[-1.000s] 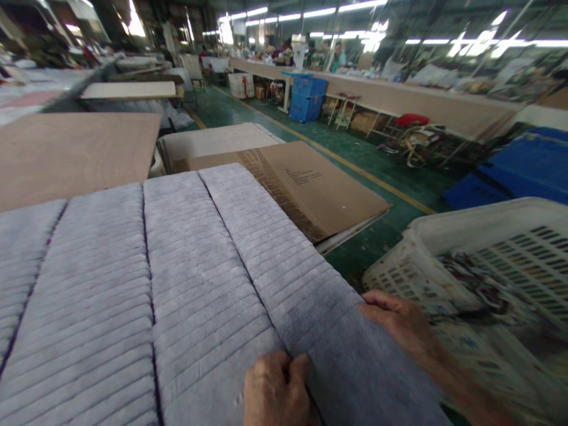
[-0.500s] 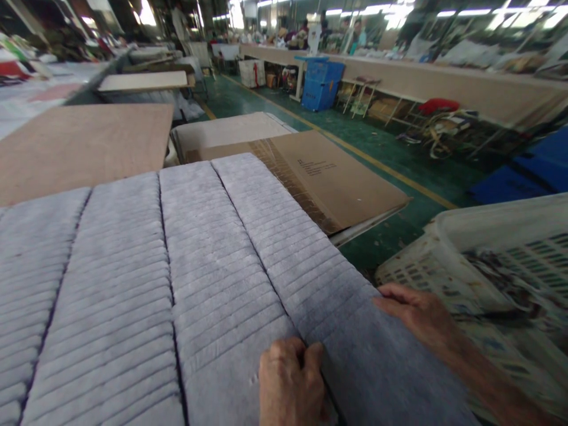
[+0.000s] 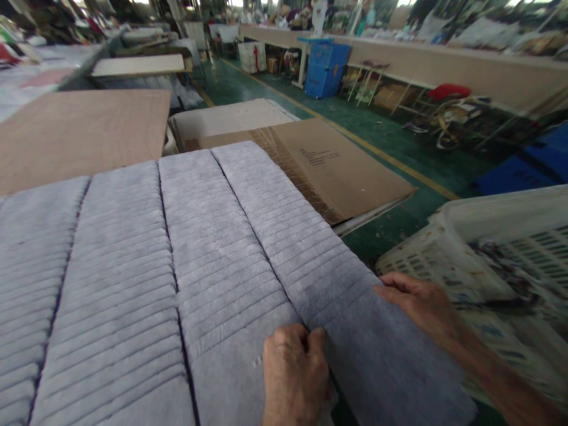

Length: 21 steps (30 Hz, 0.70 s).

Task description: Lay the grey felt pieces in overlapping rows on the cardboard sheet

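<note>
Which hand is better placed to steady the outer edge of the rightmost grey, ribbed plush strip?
Probably the right hand: it is at that edge of the grey plush strip. The left hand is farther off, at the dark gap on the strip's inner side.

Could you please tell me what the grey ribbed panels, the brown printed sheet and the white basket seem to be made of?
Grey ribbed panels: probably matt plush fabric; the surface looks napped, the edges fuzzy.
Brown printed sheet: likely matt cardboard, with lettering and a glossier tape-like band.
White basket: probably moulded plastic, dull and stained; rounded rim, regular slots.
</note>
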{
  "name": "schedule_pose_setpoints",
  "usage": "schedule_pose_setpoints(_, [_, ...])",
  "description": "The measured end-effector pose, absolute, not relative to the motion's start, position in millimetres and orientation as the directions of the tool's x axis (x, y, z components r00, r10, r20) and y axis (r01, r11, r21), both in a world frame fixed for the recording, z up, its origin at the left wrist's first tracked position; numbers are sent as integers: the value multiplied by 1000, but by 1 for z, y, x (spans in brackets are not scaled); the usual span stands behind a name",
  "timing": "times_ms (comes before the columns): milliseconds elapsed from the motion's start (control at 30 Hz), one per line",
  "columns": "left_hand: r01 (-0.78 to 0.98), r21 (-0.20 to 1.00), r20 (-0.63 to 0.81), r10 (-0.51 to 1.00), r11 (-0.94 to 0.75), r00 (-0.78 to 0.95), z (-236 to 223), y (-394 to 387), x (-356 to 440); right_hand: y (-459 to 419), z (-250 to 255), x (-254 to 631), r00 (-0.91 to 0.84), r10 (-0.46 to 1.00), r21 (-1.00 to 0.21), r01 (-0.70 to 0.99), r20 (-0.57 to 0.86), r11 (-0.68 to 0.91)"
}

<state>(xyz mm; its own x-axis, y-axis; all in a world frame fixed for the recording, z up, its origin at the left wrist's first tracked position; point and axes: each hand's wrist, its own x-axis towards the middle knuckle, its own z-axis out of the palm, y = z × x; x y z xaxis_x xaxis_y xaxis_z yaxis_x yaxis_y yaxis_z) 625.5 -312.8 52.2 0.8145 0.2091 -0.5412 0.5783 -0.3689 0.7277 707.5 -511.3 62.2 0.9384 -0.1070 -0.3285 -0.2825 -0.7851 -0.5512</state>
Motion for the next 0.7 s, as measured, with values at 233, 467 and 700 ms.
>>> schedule_pose_setpoints(233, [585, 715, -541, 226, -383, 810, 49, -312, 625, -508, 63, 706, 950, -126, -508, -262, -287, -821])
schedule_pose_setpoints(467, [585, 700, -539, 234, -410, 809, 51, -314, 624, -507, 62, 707, 960, -118, -435, -222, -254, -873])
schedule_pose_setpoints(700, [595, 689, -547, 242, -414, 801, 52, -315, 624, -507, 59, 708, 954, -131, -429, -241, -270, -870])
